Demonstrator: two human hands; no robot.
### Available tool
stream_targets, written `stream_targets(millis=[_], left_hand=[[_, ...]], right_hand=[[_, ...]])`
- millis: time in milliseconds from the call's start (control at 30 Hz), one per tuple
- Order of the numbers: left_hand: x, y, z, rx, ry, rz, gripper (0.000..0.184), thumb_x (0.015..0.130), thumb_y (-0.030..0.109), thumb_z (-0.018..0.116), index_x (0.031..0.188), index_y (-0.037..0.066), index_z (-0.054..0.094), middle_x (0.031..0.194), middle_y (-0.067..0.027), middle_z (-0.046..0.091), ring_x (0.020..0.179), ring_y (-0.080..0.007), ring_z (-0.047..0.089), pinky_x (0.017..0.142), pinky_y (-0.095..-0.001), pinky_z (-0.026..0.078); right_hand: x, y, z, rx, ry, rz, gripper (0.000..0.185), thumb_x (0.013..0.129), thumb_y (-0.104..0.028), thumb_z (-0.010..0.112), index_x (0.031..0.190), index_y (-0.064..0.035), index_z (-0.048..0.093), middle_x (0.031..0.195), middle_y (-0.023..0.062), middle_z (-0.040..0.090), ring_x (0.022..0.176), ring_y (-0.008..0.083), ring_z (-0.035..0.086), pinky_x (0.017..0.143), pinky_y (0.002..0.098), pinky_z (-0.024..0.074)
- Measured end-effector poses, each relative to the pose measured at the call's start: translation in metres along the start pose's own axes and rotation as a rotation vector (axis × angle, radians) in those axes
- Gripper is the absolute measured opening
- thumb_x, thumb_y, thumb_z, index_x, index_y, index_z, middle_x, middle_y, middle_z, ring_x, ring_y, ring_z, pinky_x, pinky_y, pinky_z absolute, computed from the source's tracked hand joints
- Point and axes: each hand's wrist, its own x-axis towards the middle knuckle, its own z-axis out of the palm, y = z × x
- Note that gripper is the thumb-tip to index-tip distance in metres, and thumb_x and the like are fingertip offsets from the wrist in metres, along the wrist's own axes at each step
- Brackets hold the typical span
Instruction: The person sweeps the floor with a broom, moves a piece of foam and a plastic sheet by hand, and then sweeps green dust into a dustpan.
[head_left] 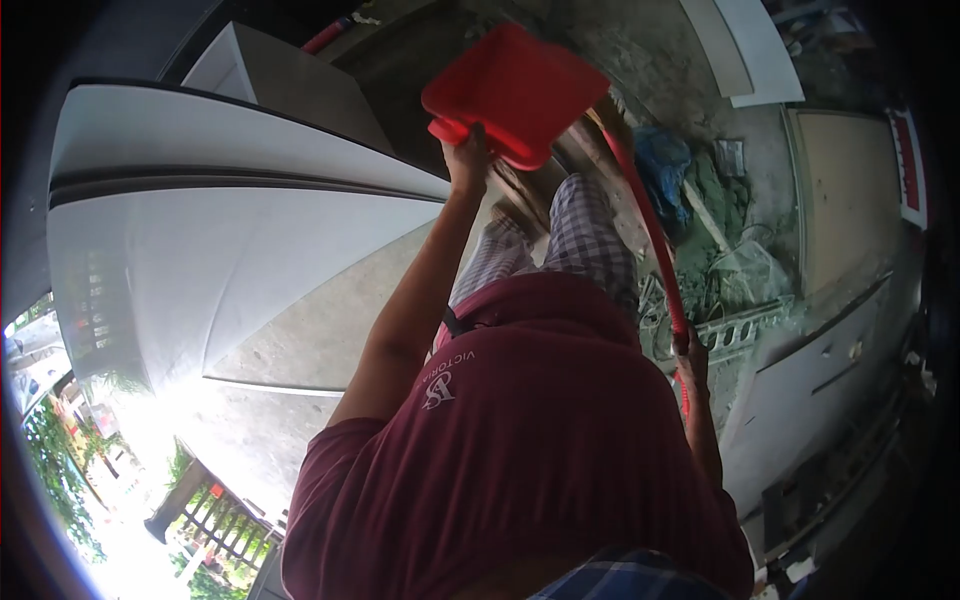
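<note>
Concrete floor (330,310), cluttered work area, strong daylight from the near left, where a slatted railing (225,522) and greenery show.

Head view: red dustpan (520,90) is at far centre, held up in front of the checked trousers (590,225). Left hand (466,158) is closed round its grip at the near-left corner; the pan spreads from there toward far right. Tilt reads unclear from this angle.

Right hand (690,352) is wrapped round the near end of a long red broom (655,228). Long axis runs from that hand toward far left, up to the dustpan's right edge; it looks curved, probably lens distortion. Pale bristles seem to show at the far end, partly behind the pan. Can't tell if broom and pan touch. So: right hand has the shaft end, left hand is nearer the bristle end.

Around: wood pieces (520,195) just beyond the legs, partly under the pan in view. Blue plastic bag (662,160) and grey-green debris heap (722,190) lie right of the shaft, close beside it in view; perforated strip (745,322) nearer, right of the right hand. Tan board (850,190) at far right. Big white panel (150,255) fills the left side, its point ending near the left forearm: tight room on that side, I'd say.
</note>
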Motion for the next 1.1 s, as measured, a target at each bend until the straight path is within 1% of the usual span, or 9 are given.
stream_targets(millis=[200, 367, 633, 733, 767, 833, 933, 1000, 1100], left_hand=[[0.018, 0.075, -0.006, -0.056, -0.020, 0.134, 0.037, 0.080, 0.024, 0.059, 0.107, 0.006, 0.042, 0.091, -0.0104, 0.052, 0.070, -0.0198, 0.057, 0.061, -0.0349, 0.055], [0.033, 0.093, -0.001, -0.113, 0.060, 0.150, 0.035, 0.080, 0.019, 0.057, 0.108, 0.006, 0.041, 0.092, -0.0111, 0.051, 0.072, -0.0203, 0.056, 0.063, -0.0379, 0.056], [0.052, 0.075, -0.049, -0.176, 0.192, 0.117, 0.036, 0.081, 0.012, 0.052, 0.112, 0.009, 0.033, 0.091, -0.0101, 0.049, 0.073, -0.0203, 0.056, 0.059, -0.0375, 0.056], [0.082, 0.082, 0.021, -0.186, 0.255, 0.101, 0.041, 0.079, 0.017, 0.056, 0.115, 0.011, 0.037, 0.098, -0.0100, 0.049, 0.076, -0.0216, 0.056, 0.064, -0.0397, 0.056], [0.098, 0.090, 0.061, -0.162, 0.282, 0.113, 0.041, 0.079, 0.017, 0.056, 0.115, 0.010, 0.037, 0.099, -0.0103, 0.049, 0.078, -0.0220, 0.057, 0.064, -0.0393, 0.056], [0.123, 0.104, 0.121, -0.143, 0.341, 0.127, 0.042, 0.079, 0.018, 0.055, 0.116, 0.010, 0.036, 0.101, -0.0106, 0.049, 0.079, -0.0223, 0.057, 0.063, -0.0389, 0.056], [0.118, 0.072, 0.084, -0.177, 0.380, 0.144, 0.042, 0.080, 0.017, 0.055, 0.116, 0.008, 0.036, 0.103, -0.0116, 0.049, 0.083, -0.0241, 0.058, 0.062, -0.0384, 0.057], [0.107, 0.041, 0.051, -0.199, 0.412, 0.214, 0.041, 0.081, 0.018, 0.054, 0.115, 0.007, 0.036, 0.103, -0.0124, 0.049, 0.083, -0.0258, 0.058, 0.061, -0.0380, 0.057], [0.117, 0.020, 0.088, -0.172, 0.541, 0.283, 0.040, 0.081, 0.017, 0.053, 0.115, 0.006, 0.036, 0.103, -0.0130, 0.049, 0.082, -0.0268, 0.059, 0.061, -0.0384, 0.057]], right_hand=[[0.032, -0.023, -0.001, -0.031, 0.079, -0.246, 0.042, 0.082, -0.032, 0.053, 0.117, -0.0113, 0.045, 0.081, 0.0188, 0.059, 0.074, 0.0347, 0.059, 0.062, 0.0414, 0.0441], [0.071, -0.027, -0.030, -0.066, -0.060, -0.117, 0.042, 0.082, -0.033, 0.054, 0.117, -0.0108, 0.045, 0.080, 0.0197, 0.059, 0.074, 0.0370, 0.058, 0.061, 0.0414, 0.0445], [0.097, -0.044, -0.027, -0.173, -0.123, -0.189, 0.045, 0.082, -0.038, 0.052, 0.118, -0.0118, 0.045, 0.077, 0.0171, 0.059, 0.068, 0.0336, 0.060, 0.056, 0.0406, 0.0445], [0.168, -0.044, -0.101, -0.217, -0.092, -0.290, 0.044, 0.082, -0.038, 0.052, 0.117, -0.0127, 0.045, 0.076, 0.0147, 0.059, 0.063, 0.0322, 0.060, 0.053, 0.0390, 0.0442], [0.205, -0.044, -0.147, -0.192, -0.254, -0.105, 0.039, 0.082, -0.034, 0.051, 0.115, -0.0141, 0.045, 0.085, 0.0214, 0.059, 0.077, 0.0403, 0.056, 0.061, 0.0465, 0.0448], [0.255, -0.055, -0.209, -0.158, -0.271, -0.105, 0.041, 0.082, -0.038, 0.051, 0.114, -0.0131, 0.047, 0.076, 0.0154, 0.061, 0.061, 0.0301, 0.060, 0.051, 0.0397, 0.0456], [0.261, -0.069, -0.189, -0.160, -0.387, -0.082, 0.043, 0.081, -0.040, 0.051, 0.113, -0.0109, 0.049, 0.059, 0.0075, 0.055, 0.046, 0.0165, 0.055, 0.041, 0.0314, 0.0416], [0.252, -0.073, -0.170, -0.194, -0.384, -0.005, 0.043, 0.082, -0.039, 0.050, 0.113, -0.0093, 0.050, 0.055, 0.0055, 0.052, 0.043, 0.0151, 0.052, 0.039, 0.0306, 0.0402], [0.310, -0.045, -0.208, -0.044, -0.484, -0.051, 0.041, 0.083, -0.038, 0.049, 0.111, -0.0087, 0.051, 0.053, 0.0045, 0.050, 0.042, 0.0143, 0.051, 0.039, 0.0306, 0.0398]])
